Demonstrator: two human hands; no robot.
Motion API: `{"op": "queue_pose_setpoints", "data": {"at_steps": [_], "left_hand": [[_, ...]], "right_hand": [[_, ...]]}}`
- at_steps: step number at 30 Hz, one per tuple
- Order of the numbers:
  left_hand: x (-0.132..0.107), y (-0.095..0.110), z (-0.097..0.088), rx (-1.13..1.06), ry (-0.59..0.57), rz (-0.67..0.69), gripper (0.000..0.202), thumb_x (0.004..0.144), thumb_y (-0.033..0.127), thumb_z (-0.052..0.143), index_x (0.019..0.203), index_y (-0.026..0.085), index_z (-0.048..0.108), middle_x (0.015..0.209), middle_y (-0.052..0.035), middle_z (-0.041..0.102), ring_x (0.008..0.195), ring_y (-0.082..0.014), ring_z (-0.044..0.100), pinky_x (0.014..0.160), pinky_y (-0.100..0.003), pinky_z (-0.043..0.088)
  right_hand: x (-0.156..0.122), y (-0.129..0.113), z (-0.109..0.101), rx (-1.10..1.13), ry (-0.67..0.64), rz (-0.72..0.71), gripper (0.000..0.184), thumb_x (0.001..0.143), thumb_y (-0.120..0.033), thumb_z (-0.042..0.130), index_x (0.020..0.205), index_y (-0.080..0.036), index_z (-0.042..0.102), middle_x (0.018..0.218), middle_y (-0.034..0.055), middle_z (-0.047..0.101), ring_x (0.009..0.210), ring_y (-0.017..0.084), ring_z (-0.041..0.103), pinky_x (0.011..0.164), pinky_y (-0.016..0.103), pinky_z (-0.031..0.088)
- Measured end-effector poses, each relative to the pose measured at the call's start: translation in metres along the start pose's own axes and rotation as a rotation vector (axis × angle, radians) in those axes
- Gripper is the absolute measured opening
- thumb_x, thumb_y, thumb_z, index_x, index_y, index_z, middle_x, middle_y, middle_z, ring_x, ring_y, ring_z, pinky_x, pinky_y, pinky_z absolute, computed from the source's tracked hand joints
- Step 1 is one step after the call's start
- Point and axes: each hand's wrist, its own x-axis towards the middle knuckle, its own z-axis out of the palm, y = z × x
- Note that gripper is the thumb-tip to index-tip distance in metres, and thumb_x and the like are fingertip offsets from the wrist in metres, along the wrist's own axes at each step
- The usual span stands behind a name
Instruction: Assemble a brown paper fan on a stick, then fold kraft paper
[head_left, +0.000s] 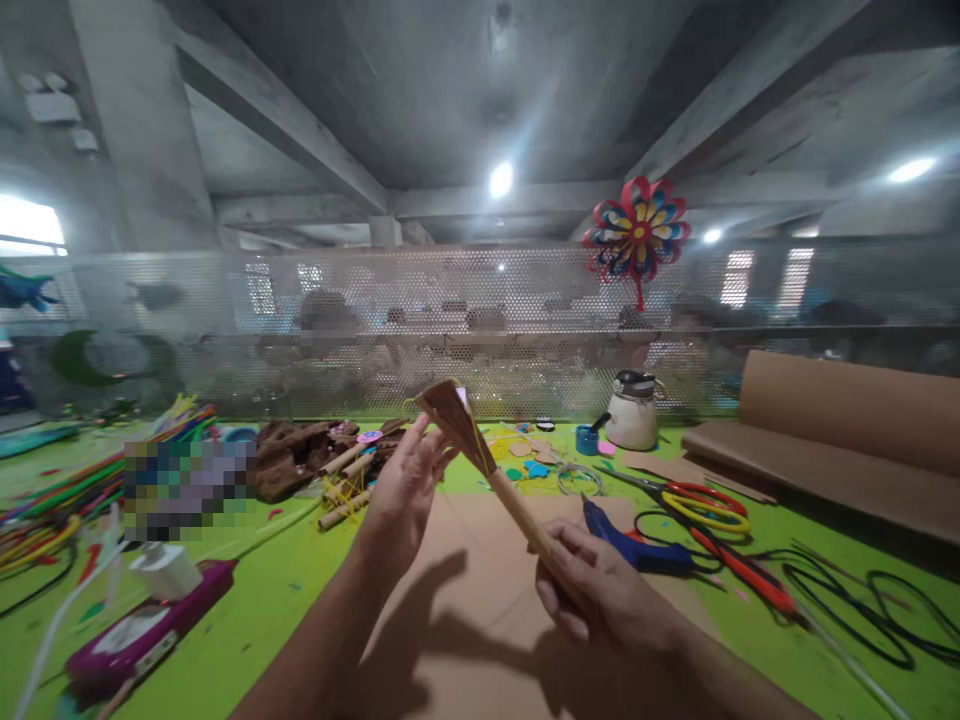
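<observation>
My right hand (592, 580) is wrapped round the pale rolled handle of a small broom-shaped craft piece (517, 505). Its flared brown head (454, 420) tilts up to the left, with yellow strands along it. Beside that head my left hand (409, 480) is raised with its fingers apart. Whether its fingertips touch the head or a strand I cannot tell. Below both hands lies a sheet of brown cardboard (465, 640), dark with their shadows. A blue glue gun (637, 545) rests just past my right hand.
On the green table (277, 620), scissors (705, 500), a red-handled tool (750, 575) and black cable lie right. A white kettle (631, 415) stands behind; folded cardboard (840, 470) is far right. Left are a purple power strip (154, 625), brown cloth (289, 455) and colourful craft stems (150, 455).
</observation>
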Motion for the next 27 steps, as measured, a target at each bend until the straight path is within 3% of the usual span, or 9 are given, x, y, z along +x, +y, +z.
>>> {"op": "queue_pose_setpoints", "data": {"at_steps": [3,7,12,18,23,27], "left_hand": [[-0.006,-0.001,0.009,-0.057,-0.081,-0.017,0.043,0.089,0.042,0.053,0.124,0.017,0.053,0.112,-0.0115,0.067,0.118,-0.0264,0.053,0.099,-0.041,0.038],[-0.015,-0.002,0.018,-0.108,-0.091,-0.127,0.037,0.093,0.038,0.047,0.124,0.018,0.052,0.099,-0.0104,0.072,0.106,-0.0256,0.062,0.095,-0.043,0.042],[-0.028,-0.012,0.03,-0.184,-0.114,-0.228,0.033,0.094,0.036,0.046,0.12,0.017,0.052,0.107,-0.0123,0.069,0.104,-0.0262,0.063,0.094,-0.045,0.044],[-0.028,-0.018,0.037,-0.188,0.052,-0.284,0.033,0.089,0.03,0.057,0.12,0.022,0.048,0.117,-0.01,0.065,0.109,-0.0255,0.06,0.096,-0.043,0.044],[-0.033,-0.026,0.038,-0.198,-0.006,-0.342,0.034,0.086,0.038,0.06,0.112,0.018,0.053,0.111,-0.0136,0.067,0.113,-0.0268,0.057,0.098,-0.043,0.042],[-0.043,-0.04,0.045,-0.16,-0.04,-0.431,0.042,0.088,0.045,0.054,0.12,0.018,0.051,0.111,-0.0144,0.067,0.101,-0.0267,0.063,0.091,-0.044,0.046]], "right_hand": [[0.001,0.007,0.003,-0.044,-0.004,0.018,0.027,0.09,-0.045,0.051,0.09,-0.019,0.046,0.061,-0.0031,0.059,0.034,0.002,0.04,0.034,0.015,0.021],[0.0,0.004,0.002,-0.076,-0.031,0.064,0.031,0.088,-0.048,0.053,0.089,-0.018,0.047,0.059,-0.0029,0.059,0.033,0.002,0.038,0.033,0.015,0.02],[0.0,-0.005,0.0,-0.152,0.014,0.063,0.031,0.087,-0.048,0.055,0.089,-0.017,0.05,0.061,-0.0029,0.058,0.036,0.003,0.04,0.035,0.016,0.023],[0.004,0.005,0.003,-0.174,0.115,-0.041,0.03,0.085,-0.045,0.06,0.085,-0.016,0.055,0.07,-0.002,0.057,0.044,0.004,0.044,0.041,0.018,0.033],[0.006,0.008,0.001,-0.09,0.137,0.004,0.033,0.083,-0.049,0.061,0.09,-0.017,0.054,0.069,-0.002,0.058,0.043,0.005,0.048,0.041,0.018,0.035],[0.006,0.01,0.003,-0.082,0.122,0.011,0.033,0.086,-0.049,0.057,0.097,-0.018,0.055,0.065,-0.0021,0.058,0.043,0.005,0.046,0.04,0.018,0.032]]}}
